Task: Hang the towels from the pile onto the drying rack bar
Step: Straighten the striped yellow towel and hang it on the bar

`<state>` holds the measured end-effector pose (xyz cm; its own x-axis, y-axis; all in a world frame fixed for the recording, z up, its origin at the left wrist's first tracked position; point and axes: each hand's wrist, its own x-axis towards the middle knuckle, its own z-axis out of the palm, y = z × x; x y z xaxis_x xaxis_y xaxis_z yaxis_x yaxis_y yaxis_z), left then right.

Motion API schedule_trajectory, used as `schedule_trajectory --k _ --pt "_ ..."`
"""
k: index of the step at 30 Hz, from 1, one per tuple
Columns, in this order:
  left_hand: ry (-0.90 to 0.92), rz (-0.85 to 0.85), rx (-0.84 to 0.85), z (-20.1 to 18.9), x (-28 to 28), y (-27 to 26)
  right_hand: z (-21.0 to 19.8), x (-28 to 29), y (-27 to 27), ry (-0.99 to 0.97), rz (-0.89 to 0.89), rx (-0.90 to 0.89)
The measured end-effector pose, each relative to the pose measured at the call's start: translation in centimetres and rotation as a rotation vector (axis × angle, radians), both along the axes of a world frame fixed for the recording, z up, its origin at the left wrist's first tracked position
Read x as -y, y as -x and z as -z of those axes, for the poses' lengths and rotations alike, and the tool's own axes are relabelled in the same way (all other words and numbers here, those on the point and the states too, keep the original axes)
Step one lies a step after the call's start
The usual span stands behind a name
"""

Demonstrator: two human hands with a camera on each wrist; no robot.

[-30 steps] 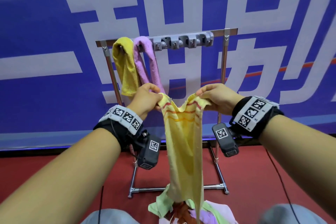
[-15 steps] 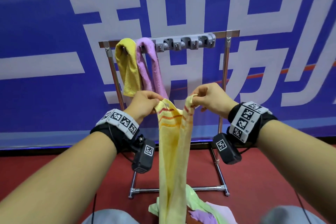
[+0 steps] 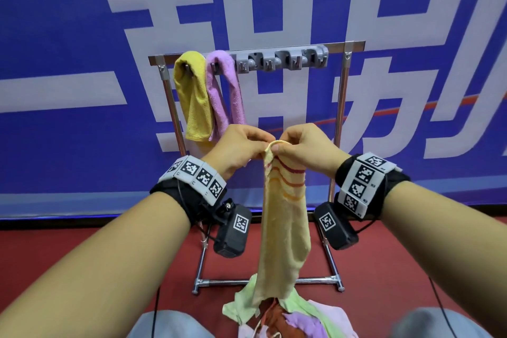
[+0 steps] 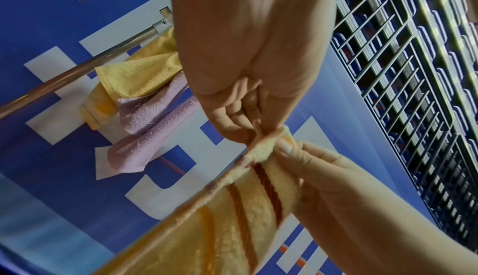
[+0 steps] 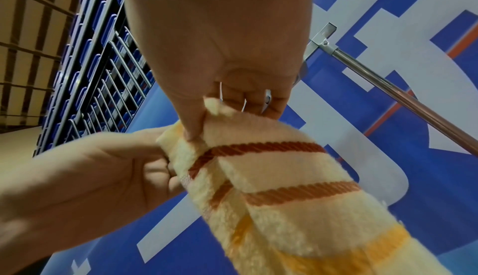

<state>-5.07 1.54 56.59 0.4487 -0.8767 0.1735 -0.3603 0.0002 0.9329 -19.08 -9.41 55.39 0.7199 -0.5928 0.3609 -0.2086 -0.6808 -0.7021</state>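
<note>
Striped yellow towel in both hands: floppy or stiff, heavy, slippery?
Likely floppy: the striped towel hangs straight down in soft folds from where the left hand and right hand pinch its top edge. Probably light, since fingertip pinches alone carry it. The looped terry surface in the right wrist view suggests it grips rather than slips.

A pale yellow striped towel hangs bunched above the pile; two towels drape the rack bar.

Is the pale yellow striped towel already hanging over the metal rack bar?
No: both the left hand and right hand pinch the pale yellow striped towel below the metal rack bar.
</note>
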Motion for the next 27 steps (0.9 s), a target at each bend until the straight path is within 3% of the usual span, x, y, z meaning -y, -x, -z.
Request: schedule_trajectory --k 4,14,27 --pt "0.001 0.047 -0.036 0.13 -0.18 -0.05 0.25 0.27 0.17 0.001 0.01 0.008" --pt "0.019 0.051 0.307 0.88 0.15 0.33 0.66 0.8 0.69 -0.006 -0.008 -0.028" --pt "-0.027 0.037 0.581 0.84 0.11 -0.23 0.82 0.54 0.36 0.001 -0.042 -0.066"
